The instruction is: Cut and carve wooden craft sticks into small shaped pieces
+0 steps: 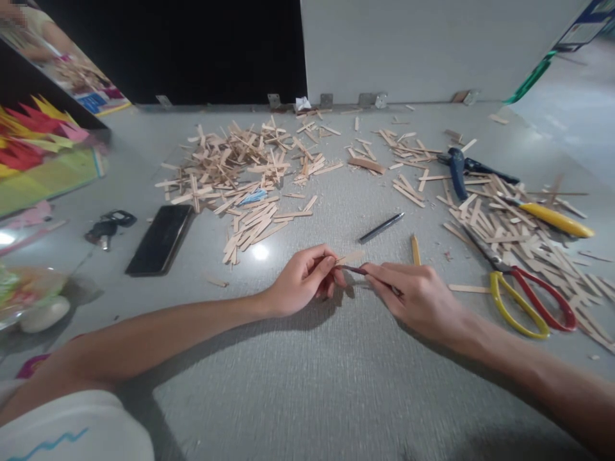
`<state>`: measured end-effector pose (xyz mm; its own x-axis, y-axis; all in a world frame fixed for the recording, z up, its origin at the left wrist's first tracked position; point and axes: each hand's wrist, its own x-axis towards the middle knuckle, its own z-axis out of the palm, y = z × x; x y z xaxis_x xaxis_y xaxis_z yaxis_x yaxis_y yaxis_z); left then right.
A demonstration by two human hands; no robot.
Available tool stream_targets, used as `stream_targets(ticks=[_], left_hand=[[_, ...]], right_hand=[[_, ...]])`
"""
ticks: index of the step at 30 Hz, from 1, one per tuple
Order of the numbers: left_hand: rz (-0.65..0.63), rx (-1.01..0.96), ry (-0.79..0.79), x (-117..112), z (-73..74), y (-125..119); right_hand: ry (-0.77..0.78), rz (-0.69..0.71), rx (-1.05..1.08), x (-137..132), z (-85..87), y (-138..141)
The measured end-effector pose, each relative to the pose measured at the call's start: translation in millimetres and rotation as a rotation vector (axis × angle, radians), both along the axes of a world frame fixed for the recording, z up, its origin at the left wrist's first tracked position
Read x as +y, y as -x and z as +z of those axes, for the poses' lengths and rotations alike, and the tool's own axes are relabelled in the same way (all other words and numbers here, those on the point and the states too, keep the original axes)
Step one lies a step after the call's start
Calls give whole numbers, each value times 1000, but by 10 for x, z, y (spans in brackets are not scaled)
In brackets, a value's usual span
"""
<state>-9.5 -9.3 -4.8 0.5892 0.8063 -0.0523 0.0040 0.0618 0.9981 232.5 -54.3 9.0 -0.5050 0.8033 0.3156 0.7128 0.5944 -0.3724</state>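
Observation:
My left hand (pixel 307 278) is closed, pinching a small pale wooden stick (pixel 354 257) between thumb and fingertips. Just to its right, my right hand (pixel 416 291) is closed on a thin dark tool (pixel 354 270), whose kind I cannot make out. The tool's tip reaches the fingers of my left hand, close under the stick; whether it touches the wood is unclear. Beyond my hands lies a dark pen (pixel 383 227). A short yellowish stick (pixel 416 250) lies just behind my right hand.
Wooden sticks form a heap (pixel 235 157) at back left and a scatter (pixel 500 211) at right. Scissors (pixel 521 301), a yellow-handled tool (pixel 557 219) and a blue-handled tool (pixel 457 173) lie at right. A phone (pixel 161 240) and keys (pixel 108 227) lie left. Panels (pixel 432 51) border the back.

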Motion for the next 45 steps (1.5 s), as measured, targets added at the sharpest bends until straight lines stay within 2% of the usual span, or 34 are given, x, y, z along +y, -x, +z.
stream_targets(ticks=[3,11,24,31,37,45], left_hand=[[21,2,-10,-8,-16,-4],[11,-2,-7,-33,-33,-15],[15,83,-87,-71,-76,9],[32,125,-117,-70,-84,17],[29,137,-155,-66,-91,13],[42,161,-239,-81,-93,20]], right_hand=[[57,-61,36,-54,28,38],[9,-136,29,-126,55,70],[-228,-106,-125,-151,62,94],[-281,-74,-270,-181,89,68],[-294,-79,-276,-191,100,67],[-315,-16,-332,-178,198,59]])
